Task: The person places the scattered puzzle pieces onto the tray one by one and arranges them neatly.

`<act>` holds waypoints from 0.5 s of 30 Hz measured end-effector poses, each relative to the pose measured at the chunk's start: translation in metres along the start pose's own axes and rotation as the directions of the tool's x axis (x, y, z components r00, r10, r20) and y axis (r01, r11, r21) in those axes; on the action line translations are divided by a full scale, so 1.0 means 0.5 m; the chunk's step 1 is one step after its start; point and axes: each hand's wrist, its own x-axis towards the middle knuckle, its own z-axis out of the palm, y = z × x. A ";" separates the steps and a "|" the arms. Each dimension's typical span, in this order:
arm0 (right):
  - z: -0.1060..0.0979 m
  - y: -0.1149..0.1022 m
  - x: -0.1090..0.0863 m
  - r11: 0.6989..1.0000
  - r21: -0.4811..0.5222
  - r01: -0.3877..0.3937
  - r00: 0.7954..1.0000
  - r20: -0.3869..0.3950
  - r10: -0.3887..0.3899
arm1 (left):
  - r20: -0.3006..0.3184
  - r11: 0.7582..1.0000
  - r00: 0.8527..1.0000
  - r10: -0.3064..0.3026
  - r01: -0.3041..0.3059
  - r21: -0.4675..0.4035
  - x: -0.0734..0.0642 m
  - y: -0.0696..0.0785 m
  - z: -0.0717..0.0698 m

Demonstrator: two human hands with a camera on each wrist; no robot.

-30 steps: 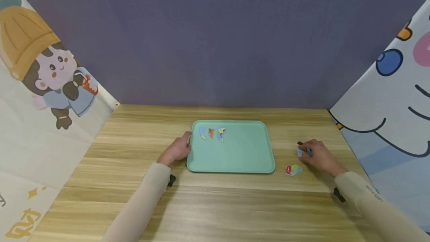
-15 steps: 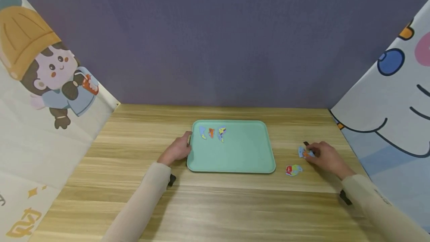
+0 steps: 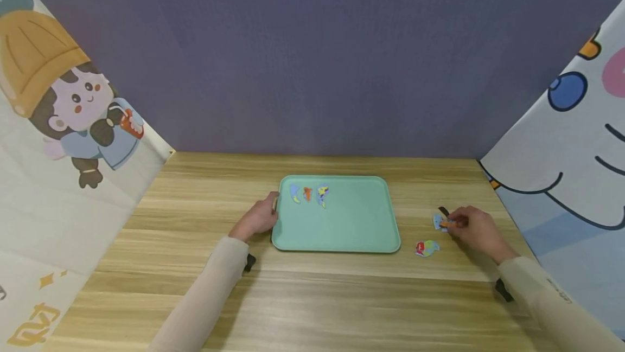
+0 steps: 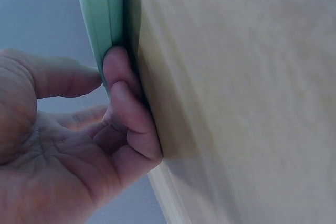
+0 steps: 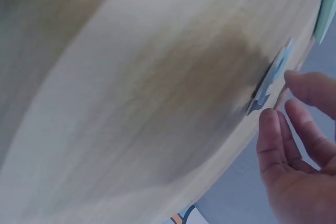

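Note:
My left hand (image 3: 256,217) grips the left rim of a pale green tray (image 3: 351,216); in the left wrist view its thumb lies on one side of the rim (image 4: 100,14) and curled fingers on the other. At the right, my right hand (image 3: 476,230) pinches a small orange puzzle piece (image 3: 444,224) between thumb and fingers, low over the table. Right by it lie a light blue piece (image 3: 437,221) and a dark strip-like piece (image 3: 443,211). The right wrist view shows the blue piece (image 5: 281,64) flat on the wood, close to the fingertips.
Three small pieces lie in the tray's far left: a blue-yellow one (image 3: 294,192), an orange one (image 3: 307,193) and a yellow-purple one (image 3: 323,194). A red-green piece (image 3: 427,248) lies between tray and right hand. A dark wall (image 3: 322,70) backs the table.
My right hand has shifted slightly right and closed in on the pieces, leaving more of the light blue one uncovered. The left hand and tray have stayed put.

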 end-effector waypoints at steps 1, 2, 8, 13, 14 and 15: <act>-0.002 -0.003 0.000 1.000 0.006 0.006 1.000 -0.015 -0.006 | 0.000 1.000 1.000 -0.002 0.002 0.000 0.000 0.000 0.000; -0.004 -0.006 0.000 1.000 0.013 0.010 1.000 -0.027 -0.010 | 0.000 1.000 1.000 -0.005 0.005 -0.001 0.000 0.000 0.000; -0.011 -0.019 -0.002 0.999 0.042 -0.003 0.999 -0.050 0.005 | 0.003 1.000 1.000 -0.016 0.016 -0.002 -0.001 0.002 0.001; -0.010 -0.019 -0.005 1.000 0.027 0.006 0.997 -0.071 -0.004 | -0.002 1.000 1.000 -0.010 0.010 -0.001 -0.003 0.003 0.000; -0.009 -0.019 -0.006 1.000 0.025 0.011 0.997 -0.077 -0.009 | -0.002 1.000 1.000 -0.009 0.009 0.000 -0.003 0.003 0.000; -0.009 -0.018 -0.007 1.000 0.025 0.017 0.996 -0.085 -0.015 | -0.001 1.000 1.000 -0.009 0.009 0.001 -0.004 0.003 0.000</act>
